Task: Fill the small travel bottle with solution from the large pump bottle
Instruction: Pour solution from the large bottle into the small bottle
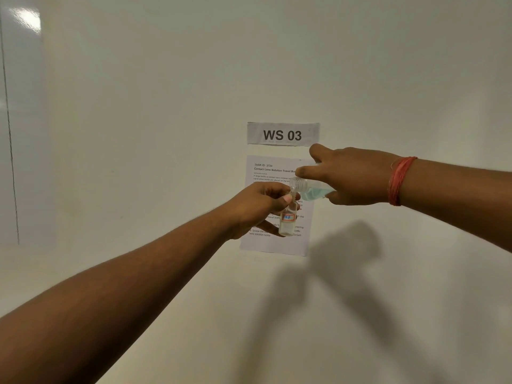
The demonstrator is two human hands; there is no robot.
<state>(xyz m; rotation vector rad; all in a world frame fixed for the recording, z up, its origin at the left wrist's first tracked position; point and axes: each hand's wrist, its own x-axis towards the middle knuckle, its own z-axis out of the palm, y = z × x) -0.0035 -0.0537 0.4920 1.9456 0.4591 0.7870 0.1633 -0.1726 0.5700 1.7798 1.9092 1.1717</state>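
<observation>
While the left hand (257,206) grips the small travel bottle (288,218) upright, the right hand (352,176) holds the large bottle (311,188) tipped, its open neck at the small mouth above the counter (194,314). Pouring seems underway; next, a steady tilt.
</observation>
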